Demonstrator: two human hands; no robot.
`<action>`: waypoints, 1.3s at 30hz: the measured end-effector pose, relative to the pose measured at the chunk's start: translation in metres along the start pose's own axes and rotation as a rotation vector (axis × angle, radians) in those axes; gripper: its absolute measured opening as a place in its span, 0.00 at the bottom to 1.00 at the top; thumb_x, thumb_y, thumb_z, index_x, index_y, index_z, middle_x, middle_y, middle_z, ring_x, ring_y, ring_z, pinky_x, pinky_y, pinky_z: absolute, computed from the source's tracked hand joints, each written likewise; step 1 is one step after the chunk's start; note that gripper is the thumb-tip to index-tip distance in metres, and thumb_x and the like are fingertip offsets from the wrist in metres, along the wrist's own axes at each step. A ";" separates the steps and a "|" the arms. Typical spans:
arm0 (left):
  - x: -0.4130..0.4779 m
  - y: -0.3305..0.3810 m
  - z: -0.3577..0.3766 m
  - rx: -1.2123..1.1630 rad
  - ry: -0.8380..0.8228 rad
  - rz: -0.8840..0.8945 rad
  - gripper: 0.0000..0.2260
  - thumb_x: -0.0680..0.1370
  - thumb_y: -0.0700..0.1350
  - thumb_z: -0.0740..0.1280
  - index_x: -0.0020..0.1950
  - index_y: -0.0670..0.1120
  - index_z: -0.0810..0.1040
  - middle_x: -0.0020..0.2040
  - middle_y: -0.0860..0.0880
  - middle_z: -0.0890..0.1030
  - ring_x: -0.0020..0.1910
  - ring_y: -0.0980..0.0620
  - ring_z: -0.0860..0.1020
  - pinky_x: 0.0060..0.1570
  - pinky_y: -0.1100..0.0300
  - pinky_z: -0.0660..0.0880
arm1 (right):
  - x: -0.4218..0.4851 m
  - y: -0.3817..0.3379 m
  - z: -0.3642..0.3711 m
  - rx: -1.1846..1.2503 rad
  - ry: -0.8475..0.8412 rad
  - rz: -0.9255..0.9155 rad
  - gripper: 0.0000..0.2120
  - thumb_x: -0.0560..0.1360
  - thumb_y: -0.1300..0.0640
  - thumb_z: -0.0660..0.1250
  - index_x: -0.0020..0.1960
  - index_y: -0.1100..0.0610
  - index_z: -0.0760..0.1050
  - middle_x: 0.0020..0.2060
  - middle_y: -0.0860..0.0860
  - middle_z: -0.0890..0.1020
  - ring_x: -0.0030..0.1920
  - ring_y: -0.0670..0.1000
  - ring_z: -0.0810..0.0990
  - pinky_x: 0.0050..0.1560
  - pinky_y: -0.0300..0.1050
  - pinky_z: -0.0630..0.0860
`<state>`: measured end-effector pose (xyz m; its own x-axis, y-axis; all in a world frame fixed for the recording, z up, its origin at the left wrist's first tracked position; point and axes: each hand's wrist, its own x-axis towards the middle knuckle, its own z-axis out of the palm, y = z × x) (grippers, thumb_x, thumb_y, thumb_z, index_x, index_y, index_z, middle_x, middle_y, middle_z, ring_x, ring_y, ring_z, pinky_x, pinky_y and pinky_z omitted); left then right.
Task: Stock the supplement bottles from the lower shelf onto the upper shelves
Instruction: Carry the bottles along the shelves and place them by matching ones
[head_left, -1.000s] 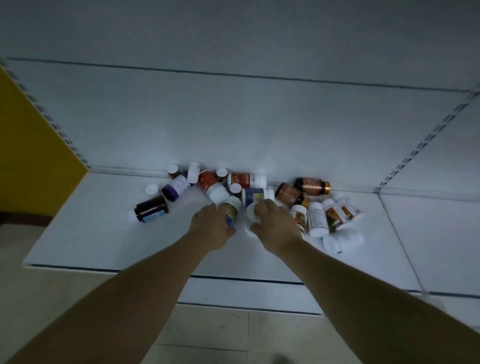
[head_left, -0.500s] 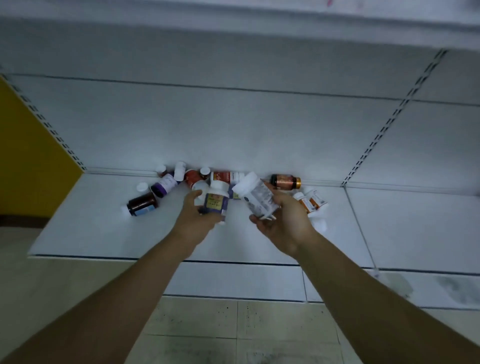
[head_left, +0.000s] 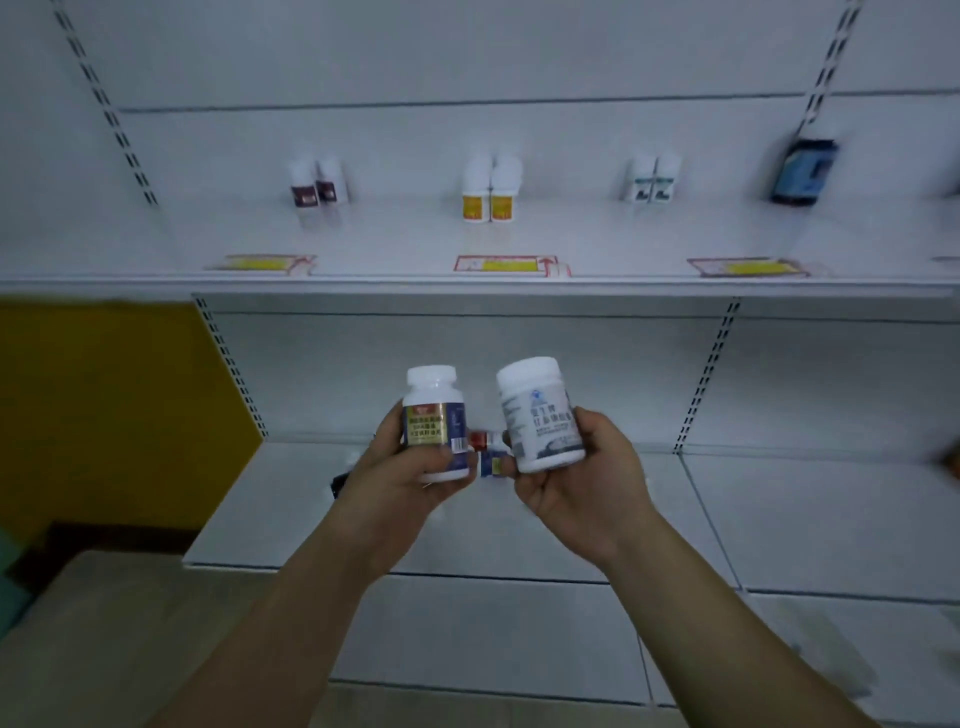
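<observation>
My left hand (head_left: 400, 480) grips a white bottle with a gold and dark blue label (head_left: 434, 421), held upright. A wider white bottle with a grey-blue label (head_left: 540, 413) leans slightly left in the grip of my right hand (head_left: 582, 478). Both bottles hang in the air above the lower shelf (head_left: 519, 525). Between my hands a few loose bottles (head_left: 488, 452) of the pile show on that shelf; my hands hide the others. The upper shelf (head_left: 395, 244) carries three pairs of small bottles and one dark blue bottle (head_left: 802, 171) at the right.
Price tags (head_left: 506, 264) lie along the front edge of the upper shelf. Slotted uprights (head_left: 706, 374) divide the shelving into bays. A yellow panel (head_left: 114, 410) stands at the left, with tiled floor below.
Both hands have lifted their bottles up off the pile on the lower shelf. My view has tilted upward, bringing the upper shelf and its standing bottles into sight.
</observation>
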<state>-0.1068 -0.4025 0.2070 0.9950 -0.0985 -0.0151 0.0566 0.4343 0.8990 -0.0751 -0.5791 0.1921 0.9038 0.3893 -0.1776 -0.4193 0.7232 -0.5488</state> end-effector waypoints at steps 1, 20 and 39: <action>-0.004 0.011 0.002 -0.009 -0.031 0.004 0.24 0.66 0.37 0.64 0.63 0.45 0.72 0.50 0.40 0.82 0.47 0.44 0.82 0.42 0.55 0.79 | -0.006 -0.002 0.012 0.001 -0.018 -0.033 0.18 0.68 0.50 0.62 0.42 0.62 0.85 0.41 0.61 0.82 0.36 0.56 0.82 0.35 0.45 0.80; -0.039 0.094 0.044 -0.127 -0.300 0.135 0.20 0.73 0.33 0.54 0.58 0.50 0.75 0.50 0.46 0.83 0.49 0.44 0.80 0.43 0.53 0.80 | -0.094 -0.028 0.100 -0.360 0.048 -0.564 0.16 0.76 0.56 0.55 0.59 0.60 0.74 0.46 0.58 0.81 0.44 0.56 0.79 0.39 0.46 0.78; 0.000 -0.053 0.395 -0.109 -0.543 0.039 0.19 0.77 0.36 0.55 0.63 0.51 0.72 0.52 0.44 0.80 0.47 0.44 0.78 0.43 0.53 0.79 | -0.299 -0.277 -0.080 -0.739 0.344 -0.902 0.16 0.76 0.65 0.61 0.59 0.49 0.75 0.49 0.50 0.84 0.47 0.49 0.83 0.37 0.39 0.79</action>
<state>-0.1425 -0.7794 0.3323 0.8128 -0.5154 0.2714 0.0573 0.5344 0.8433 -0.2218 -0.9416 0.3317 0.8683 -0.3386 0.3625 0.4199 0.1127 -0.9006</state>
